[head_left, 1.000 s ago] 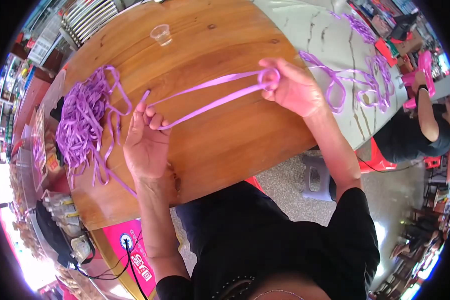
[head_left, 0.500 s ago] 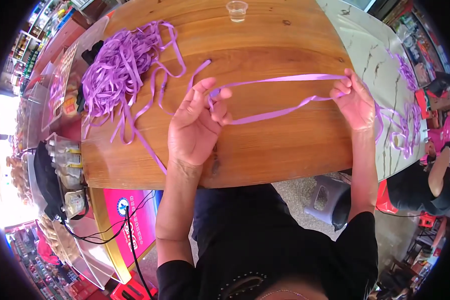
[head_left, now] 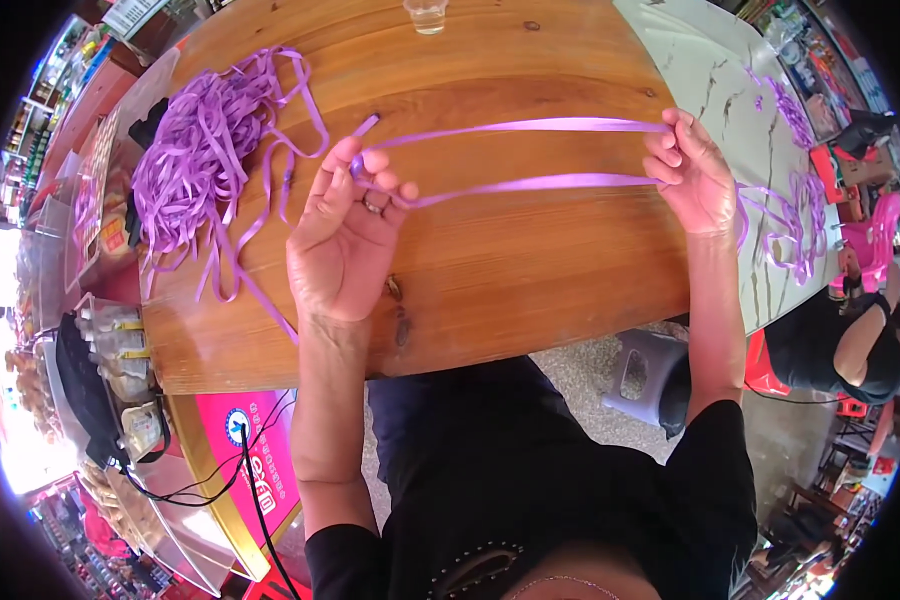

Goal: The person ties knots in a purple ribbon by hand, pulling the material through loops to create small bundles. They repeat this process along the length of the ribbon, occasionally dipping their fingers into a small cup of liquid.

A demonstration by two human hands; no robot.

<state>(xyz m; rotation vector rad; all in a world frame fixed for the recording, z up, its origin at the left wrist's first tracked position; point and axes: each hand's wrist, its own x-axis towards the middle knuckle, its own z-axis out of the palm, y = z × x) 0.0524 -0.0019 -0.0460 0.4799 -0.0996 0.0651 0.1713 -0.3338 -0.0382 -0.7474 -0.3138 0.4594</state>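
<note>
Between my hands a flat purple ribbon (head_left: 530, 184) is stretched in two strands across the wooden table. My left hand (head_left: 345, 235), palm up, has its fingertips closed around the ribbon at a knot-like spot, and a dark-tipped ribbon end sticks up beyond them. On the right, my right hand (head_left: 695, 170) pinches both strands between thumb and curled fingers. More ribbon trails down behind that wrist. A large tangled heap of purple ribbon (head_left: 195, 150) lies at the left of the table, with loose lengths running toward my left forearm.
The wooden table (head_left: 510, 290) adjoins a white marbled surface (head_left: 705, 60) on the right, where more purple ribbon (head_left: 795, 225) lies. A clear plastic cup (head_left: 427, 14) stands at the far edge. A grey stool (head_left: 650, 375) is below; a person in black (head_left: 820, 345) sits at right.
My hands have moved slightly apart, my left one further left, and the lower strand is now pulled straighter. The whole view has shifted a little. Both hands keep hold of the ribbon.
</note>
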